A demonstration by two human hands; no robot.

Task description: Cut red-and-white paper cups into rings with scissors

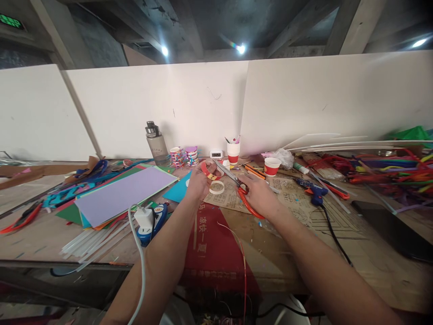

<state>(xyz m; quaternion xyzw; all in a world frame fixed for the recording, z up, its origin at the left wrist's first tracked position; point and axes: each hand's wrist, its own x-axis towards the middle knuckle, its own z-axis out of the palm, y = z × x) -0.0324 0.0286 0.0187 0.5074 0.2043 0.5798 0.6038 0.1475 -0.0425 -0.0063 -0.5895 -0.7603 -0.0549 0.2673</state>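
Head view: my left hand (199, 183) pinches 1 red-and-yellow strip (205, 171); my right hand (256, 192) grasps 1 pair of orange-handled scissors (233, 177), blades near the strip, above printed cardboard (233, 204).

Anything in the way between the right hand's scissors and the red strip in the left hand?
Nothing visible. The scissors in the right hand point toward the red strip in the left hand. The pale ring shows below the blades. Blade contact with the strip: can't tell.
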